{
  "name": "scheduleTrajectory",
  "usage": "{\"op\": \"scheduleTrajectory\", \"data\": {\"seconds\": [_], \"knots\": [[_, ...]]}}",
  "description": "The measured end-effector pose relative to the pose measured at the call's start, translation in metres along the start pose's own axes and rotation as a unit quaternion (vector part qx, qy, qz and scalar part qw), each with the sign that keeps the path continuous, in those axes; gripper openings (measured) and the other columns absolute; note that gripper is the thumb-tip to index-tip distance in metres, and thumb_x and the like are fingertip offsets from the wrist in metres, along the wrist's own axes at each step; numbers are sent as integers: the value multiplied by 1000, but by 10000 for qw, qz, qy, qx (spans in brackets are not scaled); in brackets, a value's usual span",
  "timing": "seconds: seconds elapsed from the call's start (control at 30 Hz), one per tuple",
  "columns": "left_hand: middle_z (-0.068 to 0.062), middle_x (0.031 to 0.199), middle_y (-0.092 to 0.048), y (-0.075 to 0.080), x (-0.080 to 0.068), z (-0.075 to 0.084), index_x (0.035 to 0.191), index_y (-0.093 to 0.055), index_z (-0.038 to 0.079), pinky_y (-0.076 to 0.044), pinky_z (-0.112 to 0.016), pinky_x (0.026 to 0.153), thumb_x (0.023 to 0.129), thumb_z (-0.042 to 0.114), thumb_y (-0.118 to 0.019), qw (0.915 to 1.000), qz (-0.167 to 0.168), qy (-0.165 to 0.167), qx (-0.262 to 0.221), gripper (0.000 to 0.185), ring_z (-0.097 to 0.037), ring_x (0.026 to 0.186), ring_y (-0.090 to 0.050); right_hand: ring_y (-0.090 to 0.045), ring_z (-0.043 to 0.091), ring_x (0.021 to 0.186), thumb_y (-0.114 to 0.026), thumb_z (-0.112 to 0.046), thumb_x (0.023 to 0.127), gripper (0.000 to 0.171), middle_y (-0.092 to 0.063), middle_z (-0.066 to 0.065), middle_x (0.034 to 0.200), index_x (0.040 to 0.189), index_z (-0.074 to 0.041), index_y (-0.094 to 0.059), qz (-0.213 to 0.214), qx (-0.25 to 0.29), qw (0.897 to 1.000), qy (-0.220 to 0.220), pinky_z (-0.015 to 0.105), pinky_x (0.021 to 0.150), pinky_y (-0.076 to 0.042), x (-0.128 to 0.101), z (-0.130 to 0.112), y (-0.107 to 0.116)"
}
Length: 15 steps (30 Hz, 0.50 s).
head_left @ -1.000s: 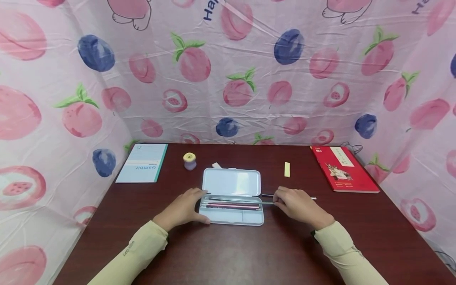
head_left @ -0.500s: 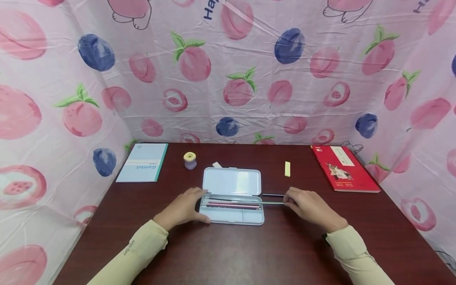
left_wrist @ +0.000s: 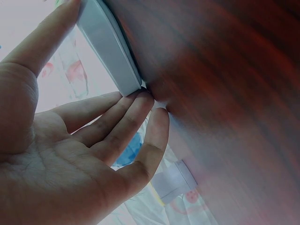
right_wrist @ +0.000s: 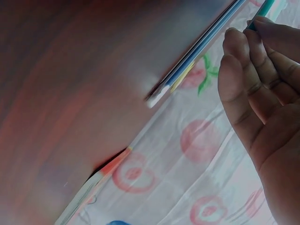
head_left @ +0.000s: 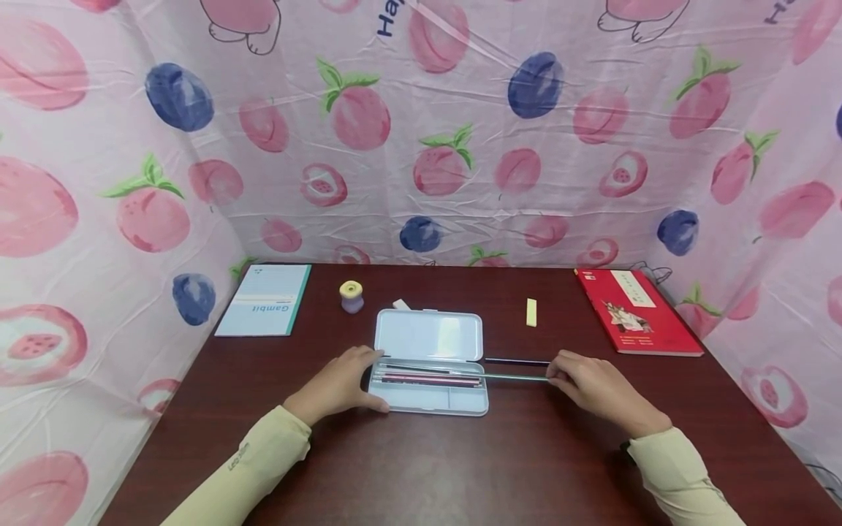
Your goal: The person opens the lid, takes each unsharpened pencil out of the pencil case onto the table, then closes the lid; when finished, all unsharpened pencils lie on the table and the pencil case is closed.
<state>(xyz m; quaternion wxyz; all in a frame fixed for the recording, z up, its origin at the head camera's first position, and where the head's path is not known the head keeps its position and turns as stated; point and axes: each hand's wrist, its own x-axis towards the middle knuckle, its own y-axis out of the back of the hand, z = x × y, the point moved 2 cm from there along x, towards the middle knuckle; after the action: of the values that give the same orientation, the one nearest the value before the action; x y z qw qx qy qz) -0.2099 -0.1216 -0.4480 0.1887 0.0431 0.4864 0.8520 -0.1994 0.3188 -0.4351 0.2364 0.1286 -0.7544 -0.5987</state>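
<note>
A light blue pencil case (head_left: 414,398) lies open on the table, its lid (head_left: 427,336) folded back. Several pencils (head_left: 427,379) lie lengthwise in its rear part. My left hand (head_left: 335,383) holds the case at its left end, thumb at the front corner and fingers at the back, as the left wrist view also shows. Thumb and fingertips of my right hand (head_left: 595,391) pinch the right end of a green pencil (head_left: 516,378), whose other end reaches over the case's right edge. Behind it, a dark blue pencil (right_wrist: 187,61) with a white end lies on the table.
A light blue notebook (head_left: 263,301) lies back left, near a yellow-and-purple waisted container (head_left: 351,297). A white block (head_left: 400,305) shows behind the lid. To the right are a pale yellow strip (head_left: 531,313) and a red book (head_left: 634,314). Patterned cloth (head_left: 434,146) hangs behind the table.
My right hand has moved right along the green pencil towards its outer end, uncovering more of it and of the dark pencil. The left hand and the case have stayed in place.
</note>
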Motion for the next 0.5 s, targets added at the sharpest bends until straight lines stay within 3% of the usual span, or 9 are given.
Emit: {"op": "scheduleTrajectory", "data": {"seconds": [0.5], "knots": [[-13,148,-61,1,-1,1,156,-54,9,-50,-51,117,75,44,-98,10000,13,-27,19,98,-27,128,-57,-51,-8,72,-91,-13,83,26,-63,-18,86,95,-25,-71,9,-40,9999,-125,24,66,-55,-23,27,7]]}}
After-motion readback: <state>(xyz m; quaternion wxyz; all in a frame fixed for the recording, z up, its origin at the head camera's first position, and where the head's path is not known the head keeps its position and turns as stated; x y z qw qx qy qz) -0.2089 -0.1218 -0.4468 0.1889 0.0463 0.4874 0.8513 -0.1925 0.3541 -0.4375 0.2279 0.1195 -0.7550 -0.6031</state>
